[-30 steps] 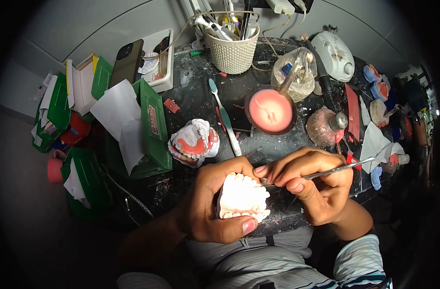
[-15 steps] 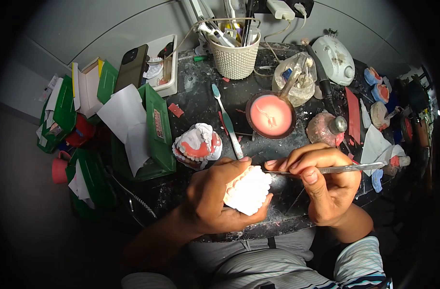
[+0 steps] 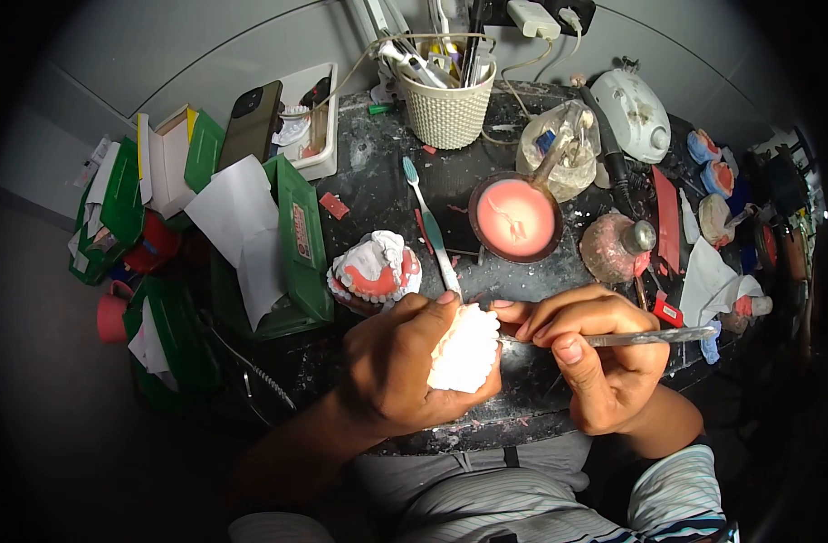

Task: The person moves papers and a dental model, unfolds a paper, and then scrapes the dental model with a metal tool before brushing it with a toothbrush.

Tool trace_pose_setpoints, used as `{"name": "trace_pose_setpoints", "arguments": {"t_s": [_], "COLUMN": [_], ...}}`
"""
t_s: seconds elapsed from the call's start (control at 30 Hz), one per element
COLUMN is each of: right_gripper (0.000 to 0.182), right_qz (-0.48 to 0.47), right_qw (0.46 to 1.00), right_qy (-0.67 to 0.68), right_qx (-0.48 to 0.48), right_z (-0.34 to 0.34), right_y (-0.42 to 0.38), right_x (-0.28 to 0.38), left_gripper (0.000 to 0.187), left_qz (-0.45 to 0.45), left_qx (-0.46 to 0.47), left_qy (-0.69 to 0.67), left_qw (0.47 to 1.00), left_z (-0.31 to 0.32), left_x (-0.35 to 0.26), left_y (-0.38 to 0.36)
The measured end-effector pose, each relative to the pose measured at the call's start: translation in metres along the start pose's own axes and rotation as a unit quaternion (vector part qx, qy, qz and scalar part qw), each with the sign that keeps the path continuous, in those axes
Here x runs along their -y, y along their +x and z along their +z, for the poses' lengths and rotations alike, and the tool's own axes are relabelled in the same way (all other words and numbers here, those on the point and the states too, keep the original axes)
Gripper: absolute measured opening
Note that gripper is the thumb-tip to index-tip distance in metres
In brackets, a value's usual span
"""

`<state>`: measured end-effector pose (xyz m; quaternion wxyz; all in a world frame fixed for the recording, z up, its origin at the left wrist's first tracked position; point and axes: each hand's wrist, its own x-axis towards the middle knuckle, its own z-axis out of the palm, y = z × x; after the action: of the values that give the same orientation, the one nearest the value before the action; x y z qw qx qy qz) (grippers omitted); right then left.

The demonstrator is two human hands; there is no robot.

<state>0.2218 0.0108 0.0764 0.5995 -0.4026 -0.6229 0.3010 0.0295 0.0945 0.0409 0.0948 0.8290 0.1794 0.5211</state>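
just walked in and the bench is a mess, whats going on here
A person seated at a cluttered dark workbench holds a white plaster dental cast in the left hand. The right hand grips a thin metal hand tool, its tip at the cast's side. Just behind stands another cast with pink wax gums, beside a toothbrush and a bowl of pink material.

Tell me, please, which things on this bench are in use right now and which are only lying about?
In use: white plaster teeth cast in the left hand; metal carving tool in the right hand.

Lying about: toothbrush, pink wax bowl, second denture model, phone, green boxes.
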Motion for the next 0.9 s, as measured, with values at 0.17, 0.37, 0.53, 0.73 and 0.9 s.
{"name": "trace_pose_setpoints", "arguments": {"t_s": [0.17, 0.37, 0.53, 0.73, 0.9], "right_gripper": [0.009, 0.008, 0.008, 0.007, 0.010], "right_qz": [-0.011, -0.013, -0.025, -0.017, -0.023], "right_qw": [1.000, 0.999, 0.998, 1.000, 0.998], "right_qy": [-0.023, -0.039, -0.038, 0.015, -0.056], "right_qx": [0.014, 0.031, 0.034, 0.004, 0.007], "right_z": [0.001, 0.000, -0.001, -0.003, 0.002], "right_y": [-0.001, 0.000, 0.003, 0.006, 0.005], "right_x": [-0.001, 0.001, 0.004, 0.003, 0.004], "left_gripper": [0.058, 0.062, 0.057, 0.052, 0.051], "left_qz": [0.005, 0.015, -0.132, -0.364, -0.360], "left_qx": [0.004, 0.010, 0.036, 0.206, 0.176], "left_qy": [0.004, 0.033, -0.163, -0.469, -0.492], "left_qw": [1.000, 0.999, 0.977, 0.778, 0.773], "left_z": [0.000, -0.001, -0.001, -0.016, -0.010], "left_x": [0.002, 0.002, -0.002, 0.002, -0.009], "left_y": [-0.002, -0.002, -0.005, 0.004, 0.002]}}
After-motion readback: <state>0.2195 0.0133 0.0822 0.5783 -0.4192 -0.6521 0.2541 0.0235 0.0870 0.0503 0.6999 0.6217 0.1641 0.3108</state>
